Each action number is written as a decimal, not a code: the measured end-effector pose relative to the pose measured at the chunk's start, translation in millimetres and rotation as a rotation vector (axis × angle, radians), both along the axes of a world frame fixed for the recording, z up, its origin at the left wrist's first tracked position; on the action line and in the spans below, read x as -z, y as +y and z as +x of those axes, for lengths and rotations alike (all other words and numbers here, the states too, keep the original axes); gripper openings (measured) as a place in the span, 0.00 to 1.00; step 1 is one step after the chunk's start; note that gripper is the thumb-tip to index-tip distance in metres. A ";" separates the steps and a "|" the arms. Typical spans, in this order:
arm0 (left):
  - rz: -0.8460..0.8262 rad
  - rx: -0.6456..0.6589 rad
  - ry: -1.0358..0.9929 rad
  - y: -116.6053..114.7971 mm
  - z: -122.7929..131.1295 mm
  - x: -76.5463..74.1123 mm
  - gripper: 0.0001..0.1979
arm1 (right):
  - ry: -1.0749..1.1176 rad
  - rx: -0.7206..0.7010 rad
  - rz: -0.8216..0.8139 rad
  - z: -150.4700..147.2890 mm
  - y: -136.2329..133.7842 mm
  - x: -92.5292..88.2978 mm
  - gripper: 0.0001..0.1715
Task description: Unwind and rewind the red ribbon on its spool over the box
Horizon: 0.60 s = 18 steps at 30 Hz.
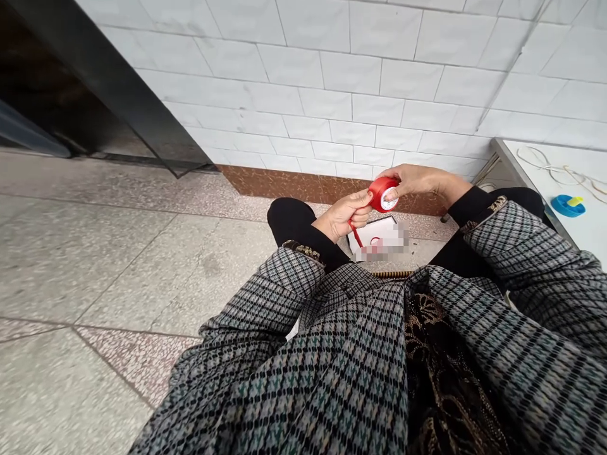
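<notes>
Red roll (378, 191) bears tiny, unreadable print.

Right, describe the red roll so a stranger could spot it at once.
Start at the white tiled wall and drop to the brown skirting along its foot. In front of that, between the left hand and the right hand, is the red roll. Its thick round shape and white face set it apart from the thin red strip below the left hand.
</notes>
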<state>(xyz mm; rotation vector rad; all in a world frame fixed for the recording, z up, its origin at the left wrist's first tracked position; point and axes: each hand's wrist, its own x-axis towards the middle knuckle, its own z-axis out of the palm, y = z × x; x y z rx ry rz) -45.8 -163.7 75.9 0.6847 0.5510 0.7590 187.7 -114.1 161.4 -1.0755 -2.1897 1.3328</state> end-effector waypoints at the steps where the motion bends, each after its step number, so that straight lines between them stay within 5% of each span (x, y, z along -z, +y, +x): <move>1: 0.005 -0.012 0.004 2.1 2.1 -0.4 0.17 | -0.085 0.008 0.054 1.9 4.3 -5.6 0.22; 7: 0.008 -0.131 -0.002 23.1 19.1 -4.7 0.20 | -0.161 0.205 0.106 32.2 22.4 -9.2 0.23; 18: -0.091 -0.047 0.039 82.0 51.7 10.2 0.20 | 0.454 0.482 -0.395 59.4 39.8 59.5 0.31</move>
